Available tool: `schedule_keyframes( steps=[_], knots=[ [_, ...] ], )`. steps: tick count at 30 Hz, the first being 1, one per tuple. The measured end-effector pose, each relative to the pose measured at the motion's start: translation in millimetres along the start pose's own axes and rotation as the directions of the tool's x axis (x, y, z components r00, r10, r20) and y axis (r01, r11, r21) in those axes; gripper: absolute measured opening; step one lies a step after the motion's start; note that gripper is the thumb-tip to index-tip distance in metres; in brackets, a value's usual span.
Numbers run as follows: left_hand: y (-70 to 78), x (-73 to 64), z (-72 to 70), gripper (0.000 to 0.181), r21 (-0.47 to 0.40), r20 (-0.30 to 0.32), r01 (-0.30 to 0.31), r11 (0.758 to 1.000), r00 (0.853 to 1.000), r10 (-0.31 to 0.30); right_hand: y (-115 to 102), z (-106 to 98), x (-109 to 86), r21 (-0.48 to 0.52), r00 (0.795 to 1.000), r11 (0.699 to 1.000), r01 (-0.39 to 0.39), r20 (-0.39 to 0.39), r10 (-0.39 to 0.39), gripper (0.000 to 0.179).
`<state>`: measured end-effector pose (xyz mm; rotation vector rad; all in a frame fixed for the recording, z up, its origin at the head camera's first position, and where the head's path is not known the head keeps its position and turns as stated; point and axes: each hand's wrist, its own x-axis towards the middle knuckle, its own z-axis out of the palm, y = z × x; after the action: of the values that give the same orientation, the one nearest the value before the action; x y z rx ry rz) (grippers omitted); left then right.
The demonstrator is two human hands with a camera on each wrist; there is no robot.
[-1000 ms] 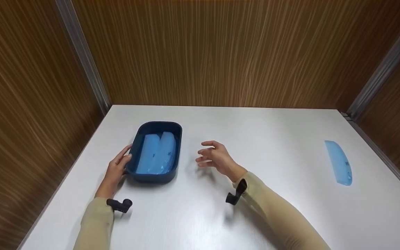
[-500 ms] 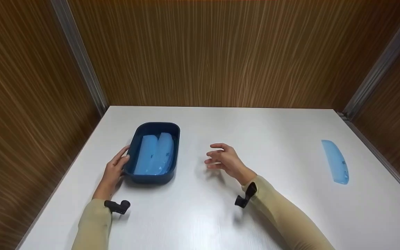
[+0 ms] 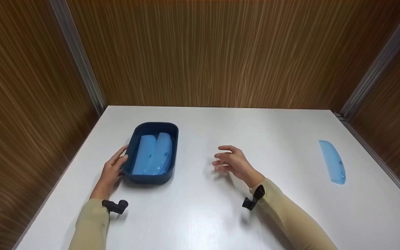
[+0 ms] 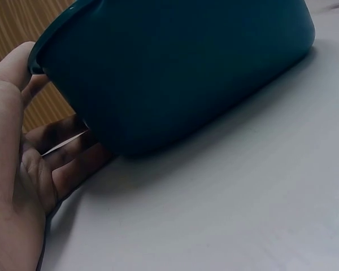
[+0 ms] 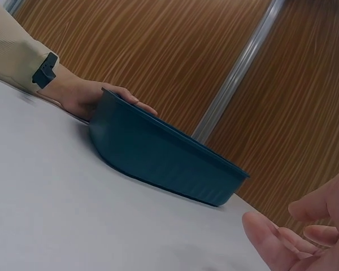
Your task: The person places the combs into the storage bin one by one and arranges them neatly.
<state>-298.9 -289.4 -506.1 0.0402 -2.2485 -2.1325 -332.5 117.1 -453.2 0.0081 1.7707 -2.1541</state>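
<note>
A dark blue rectangular bin (image 3: 153, 178) stands on the left of the white table. Inside lie two light blue, elongated pieces (image 3: 143, 156) with small dark marks, side by side; their kind is unclear. My left hand (image 3: 111, 170) holds the bin's left side, with its thumb at the rim and its fingers against the outer wall in the left wrist view. To the right of the bin my right hand (image 3: 234, 161) hovers above the table, fingers loosely bent, nothing in it. A similar light blue half-moon piece (image 3: 332, 162) lies at the far right.
The white table (image 3: 193, 215) has wood-grain panels (image 3: 200, 55) at its back and both sides. Metal strips (image 3: 82, 59) run up the corners. Each wrist carries a black camera mount (image 3: 115, 206).
My right hand has moved right, away from the bin, and slightly nearer to me. The left hand stays on the bin. The whole view has shifted a little.
</note>
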Motion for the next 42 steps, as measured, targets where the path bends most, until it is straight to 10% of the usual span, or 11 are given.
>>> schedule_keyframes(
  steps=[42],
  knots=[
    [0.6,0.4,-7.9,0.048,0.002,0.074,-0.021,1.0,0.997,0.021,-17.2,-129.7,-62.9,-0.1,0.983,0.995,-0.025,-0.186,0.007,0.058]
  ],
)
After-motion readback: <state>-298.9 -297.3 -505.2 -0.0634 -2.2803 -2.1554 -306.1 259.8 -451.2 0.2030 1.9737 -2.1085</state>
